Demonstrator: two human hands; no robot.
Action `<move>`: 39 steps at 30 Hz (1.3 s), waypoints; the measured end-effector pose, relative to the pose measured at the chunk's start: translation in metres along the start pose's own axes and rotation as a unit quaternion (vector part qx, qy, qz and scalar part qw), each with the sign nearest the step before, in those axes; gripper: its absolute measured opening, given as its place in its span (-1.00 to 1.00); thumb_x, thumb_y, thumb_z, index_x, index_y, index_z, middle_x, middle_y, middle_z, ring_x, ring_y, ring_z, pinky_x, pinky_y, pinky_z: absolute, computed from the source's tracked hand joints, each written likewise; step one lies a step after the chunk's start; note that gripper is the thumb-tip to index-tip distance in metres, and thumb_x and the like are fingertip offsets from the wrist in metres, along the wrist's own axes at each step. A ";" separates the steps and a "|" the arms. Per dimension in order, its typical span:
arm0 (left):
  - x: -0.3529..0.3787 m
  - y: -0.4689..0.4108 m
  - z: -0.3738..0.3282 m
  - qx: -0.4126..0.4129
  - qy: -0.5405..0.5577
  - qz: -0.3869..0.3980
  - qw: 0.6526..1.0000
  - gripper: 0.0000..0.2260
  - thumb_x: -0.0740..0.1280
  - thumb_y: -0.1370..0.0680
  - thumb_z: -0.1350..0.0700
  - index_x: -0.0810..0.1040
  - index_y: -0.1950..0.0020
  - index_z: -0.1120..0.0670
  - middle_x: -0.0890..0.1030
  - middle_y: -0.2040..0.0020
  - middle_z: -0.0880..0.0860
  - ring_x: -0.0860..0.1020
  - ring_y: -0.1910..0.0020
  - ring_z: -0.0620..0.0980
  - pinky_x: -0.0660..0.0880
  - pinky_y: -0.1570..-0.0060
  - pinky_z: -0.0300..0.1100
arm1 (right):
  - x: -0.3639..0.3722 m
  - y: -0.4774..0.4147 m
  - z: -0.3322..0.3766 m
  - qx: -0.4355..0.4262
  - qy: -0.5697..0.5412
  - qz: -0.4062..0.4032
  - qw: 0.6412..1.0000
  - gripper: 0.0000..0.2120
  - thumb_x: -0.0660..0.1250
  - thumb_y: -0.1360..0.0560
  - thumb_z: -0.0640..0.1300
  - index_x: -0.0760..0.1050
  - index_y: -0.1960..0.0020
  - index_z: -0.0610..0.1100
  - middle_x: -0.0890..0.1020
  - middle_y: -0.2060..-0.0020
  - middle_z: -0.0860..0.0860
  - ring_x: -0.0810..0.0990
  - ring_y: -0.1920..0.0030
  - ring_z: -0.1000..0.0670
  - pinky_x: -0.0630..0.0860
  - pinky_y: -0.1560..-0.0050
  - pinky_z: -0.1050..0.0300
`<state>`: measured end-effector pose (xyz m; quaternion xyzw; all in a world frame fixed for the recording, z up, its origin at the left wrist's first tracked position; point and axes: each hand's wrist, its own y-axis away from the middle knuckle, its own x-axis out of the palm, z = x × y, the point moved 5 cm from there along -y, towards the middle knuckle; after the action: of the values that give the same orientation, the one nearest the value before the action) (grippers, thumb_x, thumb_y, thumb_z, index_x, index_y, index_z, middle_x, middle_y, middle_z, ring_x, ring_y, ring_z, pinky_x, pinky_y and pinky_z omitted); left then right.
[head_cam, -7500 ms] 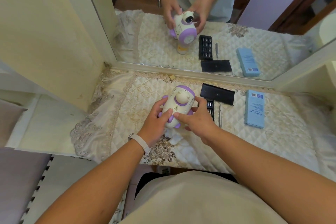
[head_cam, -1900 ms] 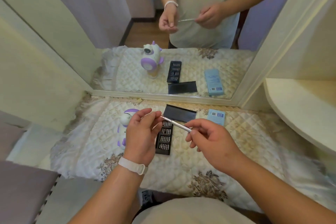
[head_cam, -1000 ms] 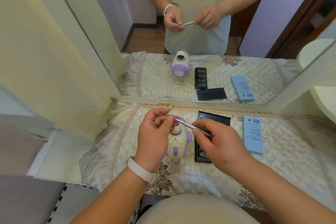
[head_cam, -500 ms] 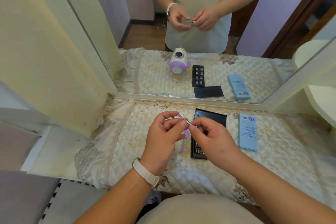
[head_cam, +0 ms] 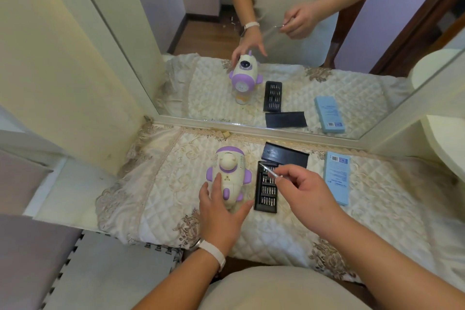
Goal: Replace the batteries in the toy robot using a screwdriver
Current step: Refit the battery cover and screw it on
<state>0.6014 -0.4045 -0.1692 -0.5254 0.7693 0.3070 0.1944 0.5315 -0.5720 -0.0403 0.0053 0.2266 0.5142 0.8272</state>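
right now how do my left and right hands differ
The left hand is spread open, touching the toy robot; the right hand pinches the screwdriver. The left hand wears a pale wristband; the right wrist is bare. Both are over the quilted cloth.

Mirror [head_cam: 276, 58], quilted cloth [head_cam: 377, 209], seemingly wooden floor [head_cam: 201, 38]

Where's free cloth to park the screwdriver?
Bare cloth left of the toy, out to the cloth's edge, and right of the blue box. Crowded between toy and box: bit tray, lid, right hand holding the screwdriver.
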 end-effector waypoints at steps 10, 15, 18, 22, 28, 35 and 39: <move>0.006 -0.021 -0.002 -0.015 0.050 -0.072 0.996 -0.26 0.42 -0.45 -0.20 0.11 -0.53 -0.23 0.39 -0.17 -0.02 0.51 -0.06 -0.06 0.43 0.06 -0.16 | -0.009 0.005 -0.018 0.000 0.045 0.045 0.998 -0.77 0.30 -0.54 -0.20 0.58 0.14 0.10 0.41 0.47 0.13 0.34 0.46 0.16 0.33 0.41 0.30; -0.007 -0.029 -0.006 0.011 0.060 -0.067 0.996 -0.28 0.47 -0.45 -0.09 0.19 -0.52 -0.23 0.38 -0.10 0.00 0.50 -0.02 -0.08 0.37 0.04 -0.24 | -0.017 0.001 -0.007 -0.015 0.046 0.020 0.999 -0.81 0.32 -0.52 -0.19 0.49 0.12 0.11 0.47 0.47 0.17 0.36 0.48 0.18 0.34 0.41 0.31; -0.022 -0.029 -0.024 0.077 0.034 -0.053 0.995 -0.31 0.50 -0.44 -0.01 0.28 -0.50 -0.19 0.35 -0.13 0.01 0.48 -0.06 -0.07 0.36 0.01 -0.32 | -0.025 0.000 0.005 -0.026 0.046 -0.002 0.999 -0.83 0.33 -0.50 -0.22 0.44 0.13 0.04 0.52 0.45 0.18 0.39 0.48 0.19 0.36 0.40 0.32; -0.053 -0.024 -0.059 0.196 0.033 -0.068 0.978 -0.33 0.54 -0.39 0.08 0.36 -0.41 -0.24 0.34 -0.15 -0.01 0.43 -0.08 -0.25 0.30 0.05 -0.61 | -0.036 0.000 0.028 -0.050 0.057 -0.011 0.997 -0.79 0.32 -0.44 -0.22 0.43 0.18 0.09 0.54 0.40 0.12 0.42 0.43 0.16 0.41 0.35 0.22; -0.108 -0.009 -0.128 0.362 0.008 -0.126 0.924 -0.44 0.42 -0.35 -0.08 0.42 -0.34 -0.10 0.43 -0.12 0.05 0.46 -0.07 -0.14 0.37 -0.03 -0.55 | -0.056 0.010 0.079 -0.153 0.094 -0.059 0.982 -0.74 0.40 -0.40 -0.28 0.53 0.22 0.10 0.59 0.35 0.08 0.51 0.37 0.06 0.40 0.38 0.34; -0.152 0.008 -0.187 0.483 -0.111 -0.199 0.845 -0.42 0.53 -0.32 0.02 0.45 -0.30 -0.03 0.43 -0.12 0.09 0.56 0.03 0.13 0.56 0.24 -0.07 | -0.077 0.029 0.136 -0.276 0.125 -0.104 0.947 -0.88 0.38 -0.35 -0.07 0.57 0.17 0.15 0.60 0.28 0.18 0.55 0.36 0.16 0.35 0.38 0.50; -0.161 0.011 -0.205 0.512 -0.163 -0.215 0.815 -0.44 0.50 -0.32 0.02 0.45 -0.30 -0.03 0.45 -0.12 0.13 0.57 0.08 0.20 0.55 0.28 0.00 | -0.086 0.034 0.152 -0.301 0.154 -0.143 0.930 -0.83 0.39 -0.31 -0.12 0.46 0.16 0.06 0.59 0.25 0.16 0.52 0.39 0.14 0.35 0.42 0.48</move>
<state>0.6560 -0.4290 0.0850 -0.4445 0.6397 -0.0998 0.6190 0.5283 -0.5955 0.1359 -0.3554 0.1844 0.4288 0.8098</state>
